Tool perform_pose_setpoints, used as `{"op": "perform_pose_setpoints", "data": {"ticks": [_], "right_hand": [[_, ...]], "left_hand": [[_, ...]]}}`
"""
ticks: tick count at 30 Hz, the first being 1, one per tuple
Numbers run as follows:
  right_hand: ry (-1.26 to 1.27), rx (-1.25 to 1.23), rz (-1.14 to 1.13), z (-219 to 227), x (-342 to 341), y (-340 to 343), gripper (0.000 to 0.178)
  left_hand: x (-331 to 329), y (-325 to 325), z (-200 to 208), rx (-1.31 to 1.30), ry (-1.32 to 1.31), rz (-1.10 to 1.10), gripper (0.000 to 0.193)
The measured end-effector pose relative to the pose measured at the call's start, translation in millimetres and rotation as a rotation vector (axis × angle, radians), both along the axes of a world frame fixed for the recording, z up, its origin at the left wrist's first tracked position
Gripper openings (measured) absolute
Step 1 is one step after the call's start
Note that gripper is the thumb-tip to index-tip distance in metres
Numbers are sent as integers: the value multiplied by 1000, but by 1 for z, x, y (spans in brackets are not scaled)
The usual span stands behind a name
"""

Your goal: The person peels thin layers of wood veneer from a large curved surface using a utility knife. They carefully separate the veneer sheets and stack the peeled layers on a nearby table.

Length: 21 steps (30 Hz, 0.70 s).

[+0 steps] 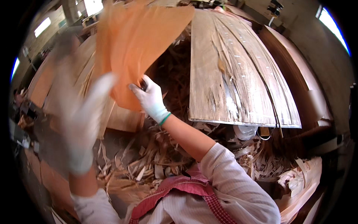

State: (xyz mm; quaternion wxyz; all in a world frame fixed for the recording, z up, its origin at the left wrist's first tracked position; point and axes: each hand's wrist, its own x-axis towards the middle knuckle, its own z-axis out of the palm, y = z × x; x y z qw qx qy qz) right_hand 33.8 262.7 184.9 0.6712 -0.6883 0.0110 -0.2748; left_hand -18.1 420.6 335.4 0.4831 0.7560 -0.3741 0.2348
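A thin orange wood veneer sheet [130, 48] hangs curved in front of me, its upper part smeared by motion. Its lower edge is pinched by my right hand [151, 98], which wears a white glove with a green cuff and dark fingertips. On the left, my left hand [80, 115], gloved too, is raised beside the sheet. Motion blurs its fingers badly, and whether it touches the veneer cannot be made out. Right of the sheet lies a stack topped by a cracked, greyish-brown veneer [231, 71] with small white marks.
Torn veneer strips [149, 156] litter the floor between the stacks and around me. More veneer [125, 118] lies behind the held sheet. A reddish-brown stack [294, 74] stands along the right wall. A crumpled veneer piece [302, 186] lies at lower right, and a whitish round object [245, 131] sits under the grey-brown stack's edge.
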Motion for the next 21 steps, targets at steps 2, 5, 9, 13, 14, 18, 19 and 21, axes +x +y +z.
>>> {"op": "perform_pose_setpoints", "data": {"ticks": [2,5,9,13,14,18,19,21], "right_hand": [[-211,321,116,36,38,34,18],[-145,303,30,67,89,-1,23],[-165,394,-155,89,135,-66,21],[-353,379,-167,106,185,-124,15],[-332,335,-192,113,196,-138,17],[-307,154,-252,137,261,-194,32],[-260,276,-309,154,261,-166,23],[-364,266,-165,184,278,-167,19]], "left_hand": [[-24,66,19,50,-183,165,34],[-18,125,1,115,-226,198,40],[14,132,-10,168,-235,164,48],[56,116,-13,206,-242,135,57],[69,107,-15,215,-236,124,59],[149,43,-30,193,-202,21,68],[175,21,-34,197,-169,17,71],[227,-42,-41,149,-131,-23,75]]}}
